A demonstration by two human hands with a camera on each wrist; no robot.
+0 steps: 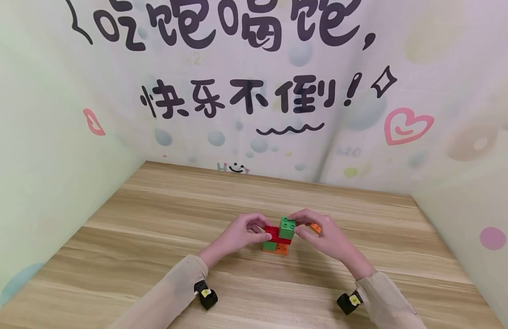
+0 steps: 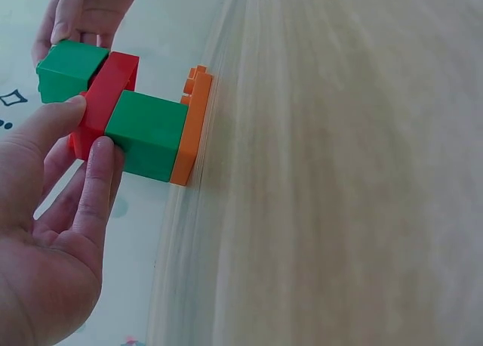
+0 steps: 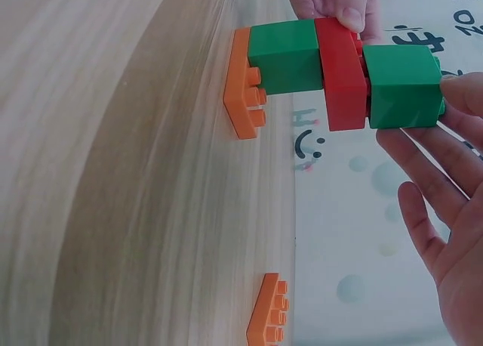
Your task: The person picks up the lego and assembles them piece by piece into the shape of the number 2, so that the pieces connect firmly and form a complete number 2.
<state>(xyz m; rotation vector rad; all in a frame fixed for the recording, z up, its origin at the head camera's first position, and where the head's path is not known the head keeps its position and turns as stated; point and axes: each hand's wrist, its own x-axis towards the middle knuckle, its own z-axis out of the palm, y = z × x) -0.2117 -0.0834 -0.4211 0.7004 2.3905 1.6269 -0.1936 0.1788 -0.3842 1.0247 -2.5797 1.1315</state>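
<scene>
A small stack of toy building bricks stands on the table: an orange brick [image 2: 195, 127] at the bottom, a green brick [image 2: 147, 134] on it, then a red brick [image 3: 343, 74], with another green brick [image 1: 286, 228] topmost. My left hand [image 1: 241, 233] pinches the left end of the red brick between thumb and fingers. On the other side, my right hand [image 1: 321, 233] holds the top green brick, thumb at its near side and fingers behind. This green brick sits over the right end of the red one, with a thin gap showing in the right wrist view.
A loose orange brick [image 3: 268, 312] lies on the wooden table [image 1: 155, 219] behind my right hand. A printed cloth [image 1: 221, 137] hangs along the table's back edge, and pale walls flank both sides. Each sleeve carries a small black wrist camera [image 1: 206, 296].
</scene>
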